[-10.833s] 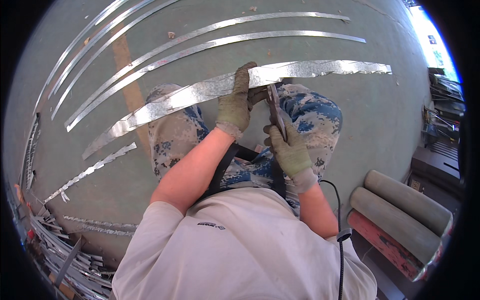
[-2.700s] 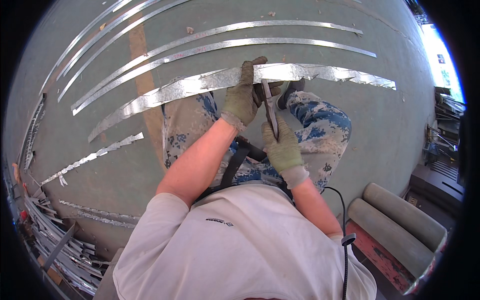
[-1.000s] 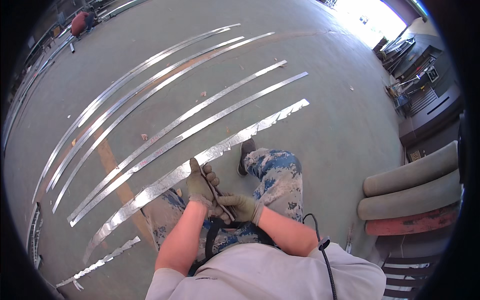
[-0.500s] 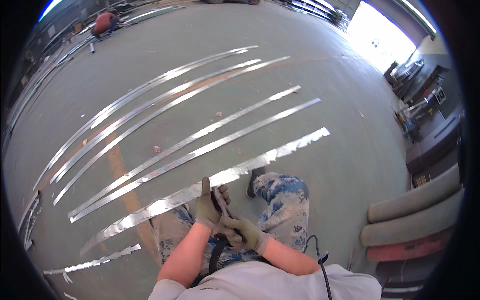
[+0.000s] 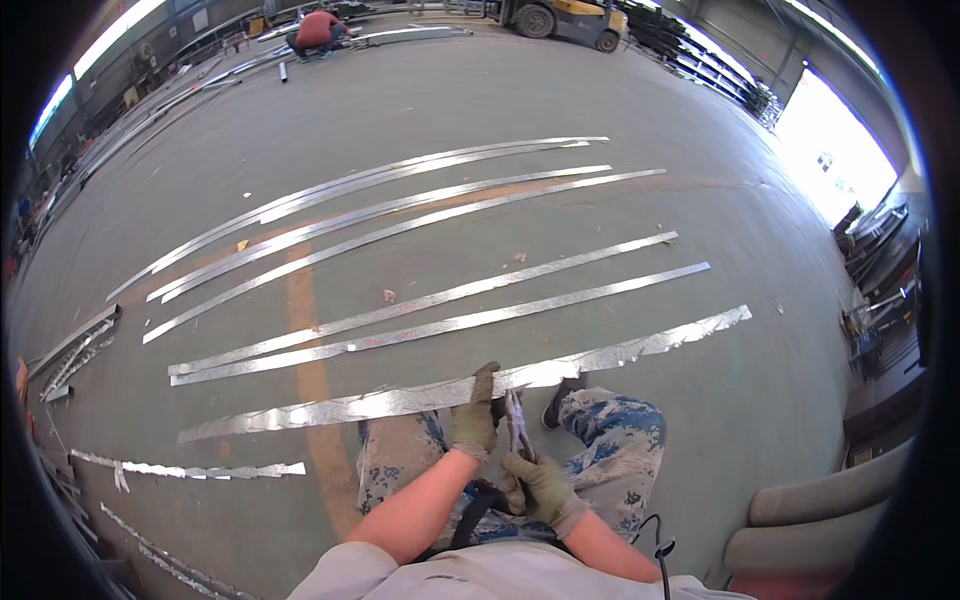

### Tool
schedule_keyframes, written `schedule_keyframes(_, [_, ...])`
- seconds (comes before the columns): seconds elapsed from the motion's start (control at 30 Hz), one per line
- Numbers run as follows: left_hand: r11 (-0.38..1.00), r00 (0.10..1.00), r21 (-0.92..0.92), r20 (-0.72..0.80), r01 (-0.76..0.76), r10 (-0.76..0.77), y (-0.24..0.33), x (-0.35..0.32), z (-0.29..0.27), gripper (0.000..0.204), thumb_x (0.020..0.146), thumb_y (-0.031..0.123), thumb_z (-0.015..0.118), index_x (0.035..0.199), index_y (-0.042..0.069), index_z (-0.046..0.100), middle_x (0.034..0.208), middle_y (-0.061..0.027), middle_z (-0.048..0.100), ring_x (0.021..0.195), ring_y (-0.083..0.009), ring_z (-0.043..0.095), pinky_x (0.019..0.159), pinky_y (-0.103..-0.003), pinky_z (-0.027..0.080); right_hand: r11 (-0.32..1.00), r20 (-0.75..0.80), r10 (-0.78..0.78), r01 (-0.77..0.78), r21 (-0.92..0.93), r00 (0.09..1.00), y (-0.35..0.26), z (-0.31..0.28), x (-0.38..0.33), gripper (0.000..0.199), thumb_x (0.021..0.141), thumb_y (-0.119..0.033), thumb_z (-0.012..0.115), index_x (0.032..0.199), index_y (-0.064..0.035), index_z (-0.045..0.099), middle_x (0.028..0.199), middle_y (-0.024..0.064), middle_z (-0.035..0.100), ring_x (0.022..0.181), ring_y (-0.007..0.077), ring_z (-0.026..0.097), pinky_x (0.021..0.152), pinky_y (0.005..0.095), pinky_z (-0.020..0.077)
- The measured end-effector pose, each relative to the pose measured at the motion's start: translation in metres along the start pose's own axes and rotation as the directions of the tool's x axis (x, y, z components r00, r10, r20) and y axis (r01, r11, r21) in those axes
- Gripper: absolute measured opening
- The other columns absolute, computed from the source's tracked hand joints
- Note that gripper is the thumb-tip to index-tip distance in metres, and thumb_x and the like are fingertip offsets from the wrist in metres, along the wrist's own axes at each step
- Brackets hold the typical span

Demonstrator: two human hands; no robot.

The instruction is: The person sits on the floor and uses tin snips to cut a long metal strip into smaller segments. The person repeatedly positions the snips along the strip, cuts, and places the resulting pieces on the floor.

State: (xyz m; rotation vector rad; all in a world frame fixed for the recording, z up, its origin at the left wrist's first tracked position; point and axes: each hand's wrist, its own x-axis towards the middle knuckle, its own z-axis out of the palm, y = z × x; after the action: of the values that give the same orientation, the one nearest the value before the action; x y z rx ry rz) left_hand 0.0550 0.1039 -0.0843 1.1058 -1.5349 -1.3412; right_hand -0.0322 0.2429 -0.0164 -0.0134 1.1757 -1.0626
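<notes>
Landmark: the long galvanised metal strip point(image 5: 400, 402) lying across the person's knees, running from low left up toward the right. Left hand point(image 5: 474, 418), in an olive work glove, rests on top of the strip about midway along it, fingers together and curled over its far edge, clamped on the metal. Right hand point(image 5: 537, 484), gloved the same, sits just below the strip on the near side, fingers wrapped shut around the handles of a pair of tin snips point(image 5: 517, 428); the snip blades point up at the strip's near edge, just right of the left hand. Whether the blades touch the metal cannot be told. Beyond the strip, further strips point(image 5: 430, 322) lie side by side on the concrete floor point(image 5: 700, 200). Far past them, a crouching person in red point(image 5: 318, 28).
</notes>
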Motion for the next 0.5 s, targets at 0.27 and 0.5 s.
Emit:
schedule_keyframes(0.27, [0.966, 0.988, -0.208, 0.017, 0.152, -0.152, -0.056, 0.017, 0.02, 0.037, 0.114, 0.025, 0.039, 0.145, 0.013, 0.056, 0.144, -0.0098, 0.059, 0.131, -0.0281, 0.057, 0.112, -0.038, 0.042, 0.948, -0.237, -0.135, 0.056, -0.313, 0.962, -0.001, 0.045, -0.004, 0.026, 0.094, -0.025, 0.079, 0.101, -0.0067, 0.062, 0.076, 0.0088, 0.068, 0.053, 0.0168, 0.06, 0.046, 0.0337, 0.0479])
schedule_keyframes(0.5, [0.96, 0.961, 0.054, 0.029, 0.274, -0.276, -0.082, 0.028, 0.008, 0.044, 0.107, 0.027, 0.047, 0.151, 0.022, 0.044, 0.123, -0.0153, 0.067, 0.094, -0.0246, 0.067, 0.085, -0.039, 0.053, 0.953, -0.094, -0.159, 0.127, -0.276, 0.983, 0.003, 0.028, 0.01, 0.029, 0.093, -0.031, 0.08, 0.1, -0.0049, 0.069, 0.076, 0.0078, 0.069, 0.053, 0.0162, 0.062, 0.046, 0.0353, 0.0503])
